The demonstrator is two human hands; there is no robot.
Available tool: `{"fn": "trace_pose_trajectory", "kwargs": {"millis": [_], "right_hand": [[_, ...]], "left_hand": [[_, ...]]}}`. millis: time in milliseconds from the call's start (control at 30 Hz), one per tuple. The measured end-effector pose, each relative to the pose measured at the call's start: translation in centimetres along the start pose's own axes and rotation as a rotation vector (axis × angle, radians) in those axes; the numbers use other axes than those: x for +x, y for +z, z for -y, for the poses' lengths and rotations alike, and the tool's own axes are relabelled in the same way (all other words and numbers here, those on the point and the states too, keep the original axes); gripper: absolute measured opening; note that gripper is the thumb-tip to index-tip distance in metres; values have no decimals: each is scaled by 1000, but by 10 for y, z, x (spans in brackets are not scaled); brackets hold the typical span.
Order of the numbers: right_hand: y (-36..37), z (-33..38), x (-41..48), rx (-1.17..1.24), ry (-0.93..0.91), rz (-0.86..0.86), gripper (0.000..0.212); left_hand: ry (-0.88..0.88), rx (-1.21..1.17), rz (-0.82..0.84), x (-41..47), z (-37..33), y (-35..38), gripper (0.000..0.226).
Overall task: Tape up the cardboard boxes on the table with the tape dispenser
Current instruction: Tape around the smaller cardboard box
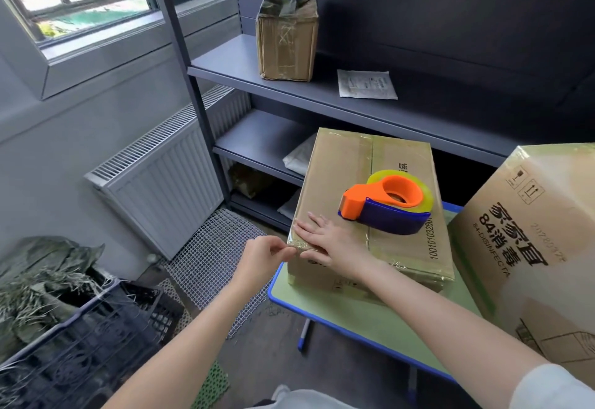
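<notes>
Left hand (262, 255) pinches the tape (297, 245) at the box (338, 167) corner; right hand (325, 241), fingers straight, presses the top just beside it. Dispenser (386, 205) lies on the box beyond the right hand. Best: pull taut, then smooth outward.

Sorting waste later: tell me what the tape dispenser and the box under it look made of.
Tape dispenser: looks like moulded plastic, with smooth orange and dark blue parts and a soft sheen. Its roll is clear yellowish film. Box under it: brown cardboard, matte where bare, glossy and wrinkled along edges under clear tape.
</notes>
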State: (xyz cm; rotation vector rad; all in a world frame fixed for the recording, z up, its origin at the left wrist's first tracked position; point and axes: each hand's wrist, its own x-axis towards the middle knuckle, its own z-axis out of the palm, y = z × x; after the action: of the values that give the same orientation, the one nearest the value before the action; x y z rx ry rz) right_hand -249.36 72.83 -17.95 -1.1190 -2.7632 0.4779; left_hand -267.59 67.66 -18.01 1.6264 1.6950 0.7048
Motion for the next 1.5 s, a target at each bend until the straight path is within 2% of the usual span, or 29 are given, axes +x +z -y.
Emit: {"fn": "trace_pose_trajectory", "kwargs": {"millis": [67,167,300,467,567,600,667,733,800,900,967,1100,1200,1367,1500], "right_hand": [[1,1,-1,-18,-5,-6,57],[4,1,-1,-22,-22,-34,57],[5,3,-1,-35,-36,-55,55],[4,4,-2,-48,-20,-17,53],[-8,5,-7,-118,-24,68,58],[-11,3,-12,-137,-12,104,59],[-19,-3,-25,-158,34,145,62],[-24,-11,-42,-157,79,145,77],[-28,-19,-57,-181,116,155,87],[-29,-24,-68,-236,146,136,64],[-25,-19,-70,-210,167,113,59],[-21,-12,-71,-198,170,81,59],[-27,-20,-78,-231,152,118,60],[-44,-42,-108,-252,216,198,67],[-47,-43,-121,-195,283,167,62]], "left_hand": [[139,170,-73,1,8,2,28],[415,433,-281,8,20,2,42],[582,525,-335,17,29,8,42],[569,445,-212,15,37,15,26],[450,432,-81,14,33,8,28],[451,451,-100,14,31,5,33],[521,506,-213,13,26,2,50],[632,536,-286,13,17,5,64],[775,596,-285,19,9,15,63],[939,701,-219,30,3,31,52],[972,759,-208,34,7,37,48],[926,779,-205,31,7,39,47],[893,811,-191,27,-5,42,49],[989,804,-136,28,-47,78,58],[1021,798,-107,34,-59,105,60]]}}
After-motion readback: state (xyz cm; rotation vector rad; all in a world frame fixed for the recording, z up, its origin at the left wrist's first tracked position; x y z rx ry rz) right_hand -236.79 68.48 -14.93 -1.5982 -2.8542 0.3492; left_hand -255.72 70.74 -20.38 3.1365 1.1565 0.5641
